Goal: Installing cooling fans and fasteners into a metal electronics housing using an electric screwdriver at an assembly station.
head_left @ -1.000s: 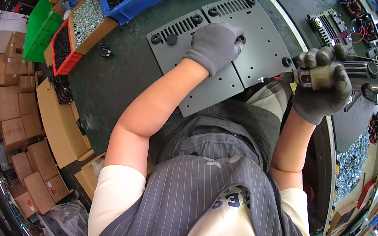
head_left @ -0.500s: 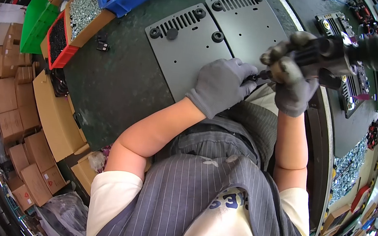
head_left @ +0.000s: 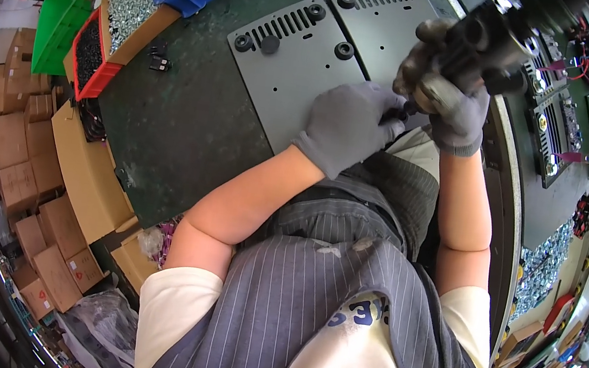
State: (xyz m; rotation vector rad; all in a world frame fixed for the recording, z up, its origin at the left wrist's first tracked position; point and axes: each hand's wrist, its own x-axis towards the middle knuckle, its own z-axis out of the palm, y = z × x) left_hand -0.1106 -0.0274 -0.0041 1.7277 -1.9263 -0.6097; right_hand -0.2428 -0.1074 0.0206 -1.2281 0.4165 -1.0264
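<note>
- Grey metal plate (head_left: 290, 78) lies flat on the dark worktop (head_left: 174, 129).
- Left hand (head_left: 347, 127), gloved, fingers curled, presses on the plate's near edge.
- Right hand (head_left: 454, 93), just right of the plate, closed around a black power screwdriver (head_left: 493, 31).

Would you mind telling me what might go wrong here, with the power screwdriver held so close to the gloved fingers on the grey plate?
1. The left hand pinches something small right at the tip of the power screwdriver that the right hand grips; a slip could catch the glove.
2. The near grey plate lies loose on the mat, steadied only by that hand, so it might shift under pressure.
3. The near corner overhangs the table edge and could tip.
</note>
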